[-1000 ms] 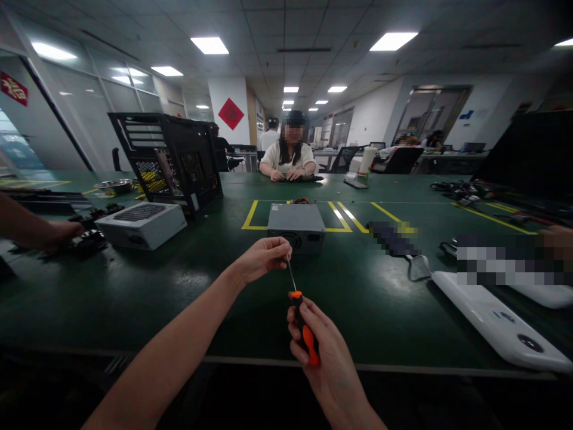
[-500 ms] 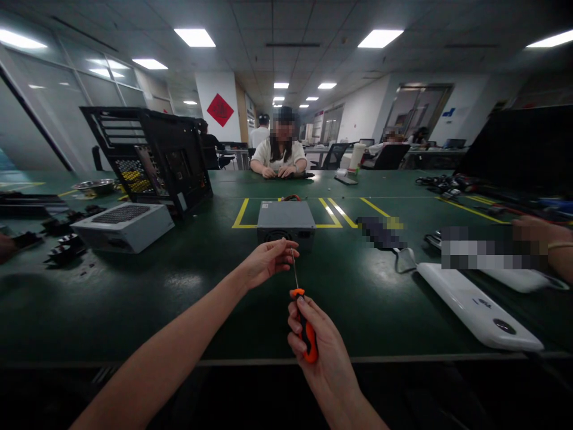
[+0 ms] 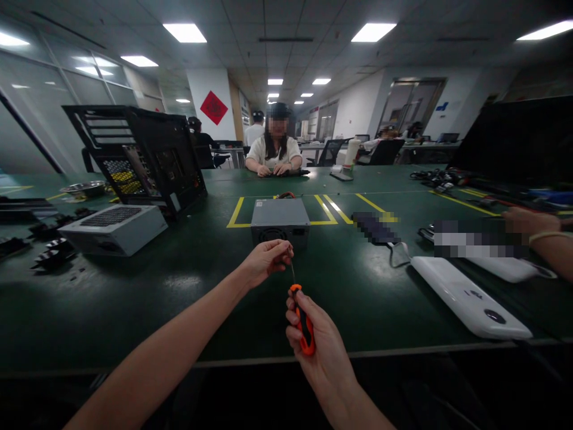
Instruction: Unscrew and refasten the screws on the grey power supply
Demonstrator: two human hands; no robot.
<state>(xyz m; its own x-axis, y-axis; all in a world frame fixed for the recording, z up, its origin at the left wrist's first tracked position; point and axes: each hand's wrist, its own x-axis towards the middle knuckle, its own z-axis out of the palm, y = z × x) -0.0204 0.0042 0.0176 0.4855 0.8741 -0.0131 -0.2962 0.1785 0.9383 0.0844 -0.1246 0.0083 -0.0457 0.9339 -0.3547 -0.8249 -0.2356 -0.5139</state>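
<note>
My right hand (image 3: 329, 343) is wrapped round the orange and black handle of a screwdriver (image 3: 306, 329), whose thin shaft points up and away from me. At the far end of the shaft, the fingertips of my left hand (image 3: 265, 260) are pinched together by the tip. Whatever small thing may be between them is too small to make out. Just beyond my left hand, a grey computer power supply (image 3: 281, 213) rests on the green table, with its fan grille and socket facing me.
To the left stand a second power supply (image 3: 114, 230), an open black computer case (image 3: 147, 155) and a metal bowl (image 3: 86, 189). White power banks (image 3: 468, 298) and a phone (image 3: 375, 227) lie on the right. Opposite sits a person (image 3: 275, 152); another person's hand (image 3: 528, 224) reaches in at right.
My left fingertips have closed in at the screwdriver's tip; before, the fingers were more spread. The whole view has shifted slightly. My right hand keeps its hold on the screwdriver.
</note>
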